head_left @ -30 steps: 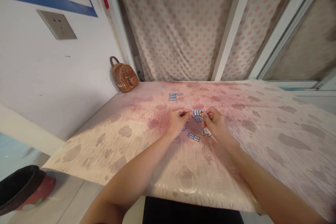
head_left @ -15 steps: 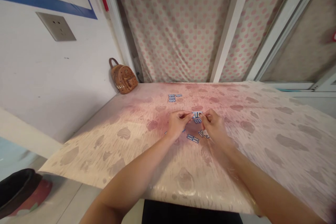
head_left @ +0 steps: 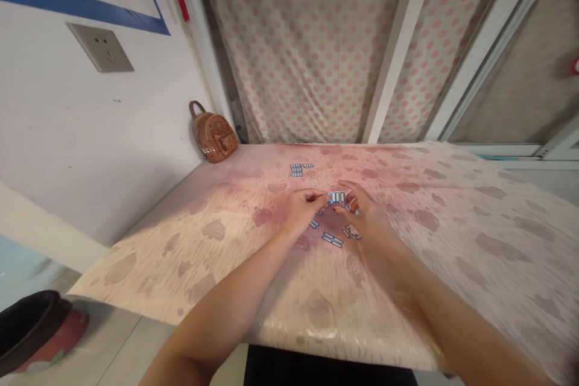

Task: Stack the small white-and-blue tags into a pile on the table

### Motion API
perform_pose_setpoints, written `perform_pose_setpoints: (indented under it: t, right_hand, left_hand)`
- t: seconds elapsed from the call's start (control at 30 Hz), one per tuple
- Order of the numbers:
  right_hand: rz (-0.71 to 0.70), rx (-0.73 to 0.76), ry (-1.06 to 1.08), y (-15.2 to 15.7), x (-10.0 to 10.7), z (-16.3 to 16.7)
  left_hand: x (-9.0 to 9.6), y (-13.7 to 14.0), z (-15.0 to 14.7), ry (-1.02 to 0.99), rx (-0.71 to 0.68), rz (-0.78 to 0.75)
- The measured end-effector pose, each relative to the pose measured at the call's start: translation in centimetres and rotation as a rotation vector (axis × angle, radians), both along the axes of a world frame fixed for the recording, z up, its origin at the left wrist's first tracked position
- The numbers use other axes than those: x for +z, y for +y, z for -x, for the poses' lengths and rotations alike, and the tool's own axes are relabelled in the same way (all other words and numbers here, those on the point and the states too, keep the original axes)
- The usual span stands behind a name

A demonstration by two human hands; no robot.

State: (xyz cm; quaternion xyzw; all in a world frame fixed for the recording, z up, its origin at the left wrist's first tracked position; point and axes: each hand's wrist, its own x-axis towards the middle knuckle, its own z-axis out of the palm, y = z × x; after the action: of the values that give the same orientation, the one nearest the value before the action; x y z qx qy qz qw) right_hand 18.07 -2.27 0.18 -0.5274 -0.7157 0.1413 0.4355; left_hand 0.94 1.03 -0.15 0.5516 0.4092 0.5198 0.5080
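Note:
Between the thumb and fingertips of my left hand (head_left: 305, 211) is a small flat blue-and-white piece (head_left: 337, 197) with pale bars on it, raised a little over the table. My right hand (head_left: 366, 217) hovers just to the right of it, thumb and fingers apart, with nothing plainly in them. Below my hands lie more such flat pieces: a blue-edged striped piece (head_left: 332, 239) and another piece (head_left: 351, 231) beside my right wrist. A further piece (head_left: 313, 224) is partly hidden by my left hand.
Farther back, a block of striped pieces (head_left: 295, 170) lies with a short strip (head_left: 308, 165) beside it. A brown mini backpack (head_left: 215, 136) stands in the corner against the wall. The patterned tablecloth (head_left: 271, 289) covers the table; a dark-rimmed pot (head_left: 45, 332) is at lower left.
My right hand has let go of the piece and its fingers have spread away. My left hand still holds it and has shifted slightly left, uncovering part of a piece below.

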Motion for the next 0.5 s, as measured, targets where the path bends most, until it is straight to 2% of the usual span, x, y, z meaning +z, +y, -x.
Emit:
perform_pose_setpoints:
  t: [0.23,0.5]
  right_hand:
    - [-0.103,0.078,-0.132,-0.09,0.54,-0.21]
    - [-0.025,0.073,-0.066,-0.03,0.11,-0.25]
  left_hand:
    - [-0.15,0.15,0.26,-0.013,-0.082,0.016]
    - [-0.35,0.19,0.15,-0.050,-0.087,0.019]
